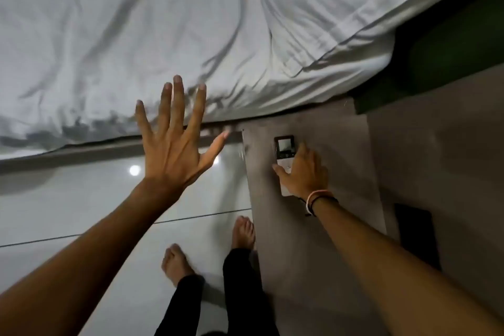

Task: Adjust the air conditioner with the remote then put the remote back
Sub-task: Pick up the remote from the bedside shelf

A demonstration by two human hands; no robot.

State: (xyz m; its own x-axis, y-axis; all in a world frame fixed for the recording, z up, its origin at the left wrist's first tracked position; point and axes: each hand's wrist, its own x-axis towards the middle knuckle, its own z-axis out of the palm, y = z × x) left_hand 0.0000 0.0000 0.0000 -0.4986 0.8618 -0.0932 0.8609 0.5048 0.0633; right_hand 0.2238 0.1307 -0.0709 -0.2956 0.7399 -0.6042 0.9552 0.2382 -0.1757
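Fingers (296, 157) of my right hand (305, 172) curl over the remote (283, 146) flat on the tabletop (327, 240), grip unclear; left hand (171, 144) splayed wide, likely for balance.

I stand barefoot in a home bedroom, my feet (177, 262) on glossy floor tiles (68, 199) beside a bed with rumpled white sheets (163, 22) and a grey bedside cabinet (313, 267).

Right hand (305, 172) lies on white remote (283, 148) on grey bench (313, 240). Left hand (174, 144) spread wide, fingers apart, near bed (191, 22).
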